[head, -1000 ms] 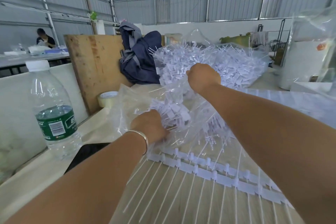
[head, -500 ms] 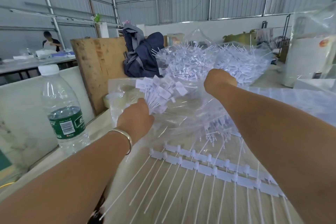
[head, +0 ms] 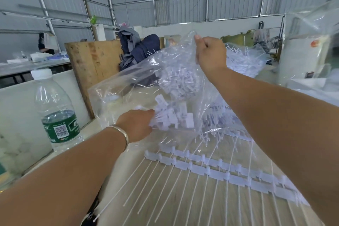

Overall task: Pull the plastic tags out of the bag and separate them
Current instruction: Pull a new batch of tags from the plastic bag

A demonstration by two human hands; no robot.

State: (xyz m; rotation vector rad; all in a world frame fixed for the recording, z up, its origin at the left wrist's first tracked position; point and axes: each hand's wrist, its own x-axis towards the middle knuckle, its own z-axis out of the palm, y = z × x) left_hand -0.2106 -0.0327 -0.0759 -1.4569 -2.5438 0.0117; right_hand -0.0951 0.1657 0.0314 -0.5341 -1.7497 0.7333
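A clear plastic bag point(head: 176, 60) hangs above the table, its upper edge pinched by my right hand point(head: 210, 55), which holds it up. More white plastic tags point(head: 181, 82) sit bunched inside the bag. My left hand point(head: 136, 124) grips a bundle of white tags point(head: 172, 115) at the bag's lower opening. Below, two rows of joined tags point(head: 211, 169) with long thin tails lie spread flat on the table point(head: 183, 207).
A water bottle point(head: 55, 112) with a green label stands at the left. A wooden board point(head: 93, 66) leans behind it, with dark cloth point(head: 139, 47) beyond. A large heap of tags point(head: 245, 62) in plastic lies at the back right. A person sits far left.
My right hand has risen, lifting the bag's edge high. My left hand with its tag bundle has dropped lower and now sits at the bag's bottom opening.
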